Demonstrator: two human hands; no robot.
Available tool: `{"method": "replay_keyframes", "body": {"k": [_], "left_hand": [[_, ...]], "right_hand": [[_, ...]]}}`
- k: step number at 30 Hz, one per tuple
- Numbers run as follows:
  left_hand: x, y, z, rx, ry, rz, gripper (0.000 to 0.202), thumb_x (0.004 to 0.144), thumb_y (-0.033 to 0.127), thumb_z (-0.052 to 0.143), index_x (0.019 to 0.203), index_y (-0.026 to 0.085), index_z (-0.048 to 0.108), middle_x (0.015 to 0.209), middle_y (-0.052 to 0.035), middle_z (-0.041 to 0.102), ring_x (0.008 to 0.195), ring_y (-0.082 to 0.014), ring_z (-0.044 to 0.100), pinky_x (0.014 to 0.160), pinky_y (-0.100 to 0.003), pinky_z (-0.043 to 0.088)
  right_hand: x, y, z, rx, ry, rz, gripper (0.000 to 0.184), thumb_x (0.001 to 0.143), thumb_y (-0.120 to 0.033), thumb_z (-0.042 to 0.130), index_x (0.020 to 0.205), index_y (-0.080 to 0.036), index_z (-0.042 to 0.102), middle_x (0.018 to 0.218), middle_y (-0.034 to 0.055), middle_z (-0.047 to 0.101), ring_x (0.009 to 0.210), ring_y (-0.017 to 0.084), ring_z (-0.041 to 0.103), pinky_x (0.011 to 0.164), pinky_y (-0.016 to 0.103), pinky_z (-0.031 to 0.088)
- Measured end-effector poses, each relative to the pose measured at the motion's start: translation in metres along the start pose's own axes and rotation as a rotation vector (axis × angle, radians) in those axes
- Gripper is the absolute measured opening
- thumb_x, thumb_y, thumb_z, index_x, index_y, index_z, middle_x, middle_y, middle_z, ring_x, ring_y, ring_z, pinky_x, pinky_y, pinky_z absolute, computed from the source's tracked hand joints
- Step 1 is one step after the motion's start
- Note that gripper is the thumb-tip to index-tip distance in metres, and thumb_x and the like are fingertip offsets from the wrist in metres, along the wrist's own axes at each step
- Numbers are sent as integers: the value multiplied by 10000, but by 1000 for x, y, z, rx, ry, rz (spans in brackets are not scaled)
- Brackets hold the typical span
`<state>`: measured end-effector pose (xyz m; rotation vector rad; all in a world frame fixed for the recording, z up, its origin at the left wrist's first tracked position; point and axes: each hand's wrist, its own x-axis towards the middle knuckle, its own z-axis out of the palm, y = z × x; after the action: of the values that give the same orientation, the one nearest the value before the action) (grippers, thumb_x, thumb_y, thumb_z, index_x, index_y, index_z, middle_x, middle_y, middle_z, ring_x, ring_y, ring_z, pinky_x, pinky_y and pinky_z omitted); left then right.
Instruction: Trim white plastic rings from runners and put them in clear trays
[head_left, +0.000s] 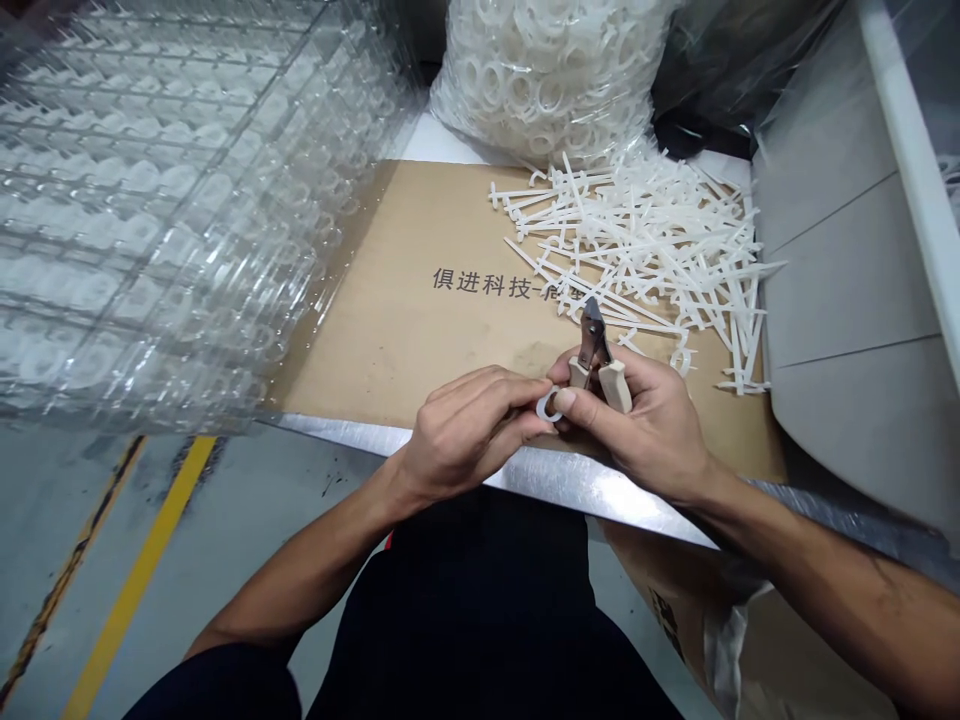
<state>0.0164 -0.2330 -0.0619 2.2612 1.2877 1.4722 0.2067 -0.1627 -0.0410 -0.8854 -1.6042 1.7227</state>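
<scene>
My right hand (pixel 645 425) is closed round the cream handles of small cutting pliers (pixel 596 355), whose dark jaws point away from me. My left hand (pixel 469 425) pinches a small white plastic ring (pixel 547 405) between thumb and fingers, and my right thumb and forefinger touch the same ring. Both hands meet above the front edge of a brown cardboard sheet (pixel 420 300) printed with dark characters.
A heap of white plastic sprue sticks (pixel 652 230) lies at the back right of the cardboard. Behind it stands a clear bag of white rings (pixel 547 70). Stacked clear plastic trays (pixel 150 200) fill the left. A metal table edge (pixel 570 485) runs below my hands.
</scene>
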Motion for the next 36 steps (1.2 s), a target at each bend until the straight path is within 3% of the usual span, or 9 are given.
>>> {"method": "replay_keyframes", "body": {"k": [6, 18, 36], "left_hand": [[0, -1, 0, 15, 123, -37, 256, 875, 217, 838, 1086, 160, 705, 867, -32, 785, 731, -133, 743, 667, -227, 594], [4, 0, -2, 13, 110, -29, 273, 900, 365, 817, 1067, 175, 714, 837, -37, 776, 717, -148, 735, 656, -263, 598], [4, -1, -3, 5, 103, -11, 264, 899, 297, 823, 1096, 176, 695, 865, -33, 779, 722, -133, 725, 659, -244, 587]], "right_hand": [[-1, 5, -2, 353, -37, 138, 240, 886, -273, 840, 1070, -191, 709, 822, 8, 717, 736, 159, 693, 739, 310, 563], [-4, -2, 0, 471, -73, 209, 285, 845, -223, 869, 1079, -176, 712, 919, 17, 725, 764, 137, 705, 726, 266, 609], [-3, -5, 1, 466, -66, 218, 295, 814, -219, 867, 1056, -187, 700, 917, 15, 702, 770, 145, 687, 737, 280, 594]]}}
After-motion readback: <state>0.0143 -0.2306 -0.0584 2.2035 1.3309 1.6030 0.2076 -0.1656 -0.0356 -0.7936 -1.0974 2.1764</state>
